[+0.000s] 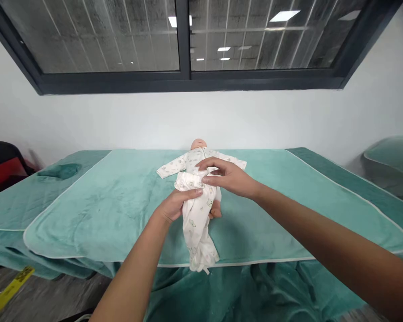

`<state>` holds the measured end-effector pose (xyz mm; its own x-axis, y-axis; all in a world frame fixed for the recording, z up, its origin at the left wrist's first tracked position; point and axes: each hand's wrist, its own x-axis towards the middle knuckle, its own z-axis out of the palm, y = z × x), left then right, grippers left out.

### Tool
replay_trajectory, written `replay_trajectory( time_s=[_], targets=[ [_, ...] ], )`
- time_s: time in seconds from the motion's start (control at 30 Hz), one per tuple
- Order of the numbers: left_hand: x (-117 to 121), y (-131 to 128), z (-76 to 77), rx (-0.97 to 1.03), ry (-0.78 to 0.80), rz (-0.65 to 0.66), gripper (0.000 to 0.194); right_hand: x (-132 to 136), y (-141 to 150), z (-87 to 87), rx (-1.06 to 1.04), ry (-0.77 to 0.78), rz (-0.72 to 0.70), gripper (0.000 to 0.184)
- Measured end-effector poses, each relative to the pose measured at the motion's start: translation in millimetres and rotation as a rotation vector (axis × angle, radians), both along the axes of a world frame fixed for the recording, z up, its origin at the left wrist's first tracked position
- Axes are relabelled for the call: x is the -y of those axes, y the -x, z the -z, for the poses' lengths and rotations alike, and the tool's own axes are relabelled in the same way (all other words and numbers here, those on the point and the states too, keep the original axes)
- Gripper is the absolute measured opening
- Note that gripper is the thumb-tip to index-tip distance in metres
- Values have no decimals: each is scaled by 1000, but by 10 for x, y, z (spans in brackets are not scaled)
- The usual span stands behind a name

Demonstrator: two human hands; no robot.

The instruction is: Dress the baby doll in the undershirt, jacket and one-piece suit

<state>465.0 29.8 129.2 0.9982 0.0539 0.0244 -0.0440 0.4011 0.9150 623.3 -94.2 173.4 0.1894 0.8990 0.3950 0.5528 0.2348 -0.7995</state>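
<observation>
The left hand (176, 203) has its grip clamped on the white printed trousers (196, 219), thumb lying over the cloth just below the gathered waistband (185, 181) and the other fingers hidden beneath. The right hand (230, 176) reaches in from the other side, its grip apart, with a gap between thumb and bent forefinger; both tips are at the waistband and the hem above it, though whether they press on the cloth I cannot tell. The trousers run from the waistband toward the person, legs bunched together, their ends overlapping the pale near edging of the light teal blanket (104, 201) in this view

Just beyond the hands lies a doll (199, 144), head toward the wall (201, 116), dressed in a white printed top (173, 167) with both sleeves spread out sideways. A bare foot (216, 211) of the doll shows beside the trousers, on the right hand's side

The blanket lies over a darker teal cover (345, 179) on the bed. To the left stands a red and black chair (7, 170), partly cut off, and below it a yellow strip (9, 290) on the floor (82, 290). Above, a dark window frame (184, 80) crosses the wall
</observation>
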Motion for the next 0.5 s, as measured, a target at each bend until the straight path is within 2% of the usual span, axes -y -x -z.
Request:
replay_trajectory(
  time_s=[0.07,0.17,0.27,0.33,0.4,0.5],
  targets=[
    [-3,12,-45,17,20,-132,38,-3,55,-27,99,-21,-21,21],
    [-12,-12,-90,26,25,-504,40,17,101,1,298,-59,10,23],
    [2,-39,-134,13,-143,-784,47,21,118,5,364,-85,58,24],
    [16,-43,-184,15,-239,-881,48,12,118,-44,286,-54,137,28],
    [13,-43,-261,53,-260,-963,46,2,105,-124,170,36,156,34],
    [-41,-58,-403,131,-268,-1039,44,-11,70,-250,134,284,-42,36]
  ],
)
